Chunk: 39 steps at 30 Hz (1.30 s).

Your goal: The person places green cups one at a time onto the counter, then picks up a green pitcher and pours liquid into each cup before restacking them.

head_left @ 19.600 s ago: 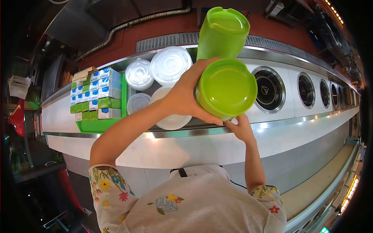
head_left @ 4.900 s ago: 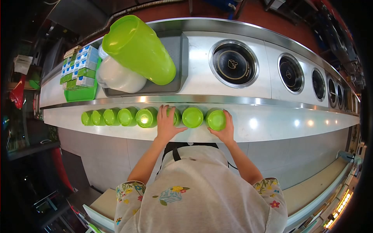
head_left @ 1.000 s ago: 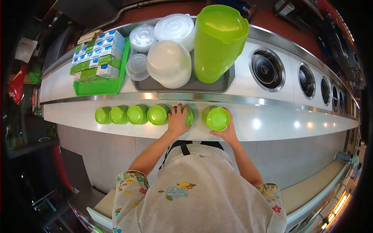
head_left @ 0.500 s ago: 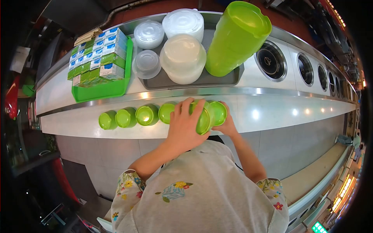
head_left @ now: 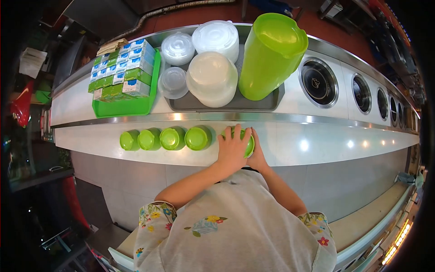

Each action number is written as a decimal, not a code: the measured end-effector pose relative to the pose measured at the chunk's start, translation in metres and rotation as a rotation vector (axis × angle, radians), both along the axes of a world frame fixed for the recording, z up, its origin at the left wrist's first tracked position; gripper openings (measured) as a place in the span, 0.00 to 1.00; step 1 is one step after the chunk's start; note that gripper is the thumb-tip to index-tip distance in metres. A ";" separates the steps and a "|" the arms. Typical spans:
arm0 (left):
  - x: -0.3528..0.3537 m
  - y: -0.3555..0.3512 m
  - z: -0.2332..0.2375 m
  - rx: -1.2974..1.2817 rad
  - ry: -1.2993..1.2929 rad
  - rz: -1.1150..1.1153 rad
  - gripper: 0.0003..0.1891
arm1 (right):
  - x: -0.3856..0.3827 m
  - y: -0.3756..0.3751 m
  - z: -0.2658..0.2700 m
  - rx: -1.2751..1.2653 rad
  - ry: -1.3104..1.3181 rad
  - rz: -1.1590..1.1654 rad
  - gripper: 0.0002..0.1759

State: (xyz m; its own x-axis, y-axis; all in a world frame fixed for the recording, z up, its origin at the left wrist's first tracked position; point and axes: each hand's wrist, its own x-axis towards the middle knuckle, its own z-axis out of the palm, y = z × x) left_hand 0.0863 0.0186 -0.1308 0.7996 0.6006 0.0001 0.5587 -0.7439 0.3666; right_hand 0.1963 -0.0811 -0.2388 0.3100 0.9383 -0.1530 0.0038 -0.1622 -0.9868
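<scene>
A green plastic cup stands on the white counter ledge, partly covered by my hands. My left hand lies over its top and left side with the fingers curled around it. On the right side, my right hand presses against the same cup. Whether a second cup is nested with it is hidden by the fingers. To the left, apart from my hands, several similar green cups stand in a row, the nearest cup being closest to my left hand.
Behind the ledge, a grey tray holds clear-lidded tubs and a tall green plastic container. Small cartons are stacked on a green tray at left. Round black cooktops run along the right.
Two green cups showed between my hands before; one shows now. My hands have come closer together, leaving a wider gap to the row. The camera view has shifted slightly.
</scene>
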 end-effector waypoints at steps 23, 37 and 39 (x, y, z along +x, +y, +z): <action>-0.095 0.058 -0.106 -0.003 0.247 0.326 0.55 | 0.005 0.003 -0.017 0.082 -0.143 0.046 0.72; -0.125 0.045 0.008 -0.116 0.401 0.328 0.52 | -0.014 0.011 -0.019 0.054 -0.140 0.027 0.73; -0.137 0.045 0.064 -0.145 0.348 0.352 0.52 | -0.021 0.014 -0.021 0.073 -0.150 0.013 0.72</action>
State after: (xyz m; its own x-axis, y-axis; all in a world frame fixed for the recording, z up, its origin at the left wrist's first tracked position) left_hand -0.0509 0.0640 -0.0664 0.4870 0.8072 -0.3336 0.8733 -0.4443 0.2000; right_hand 0.1751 -0.0674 -0.2595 0.3124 0.9492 -0.0377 0.1531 -0.0895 -0.9841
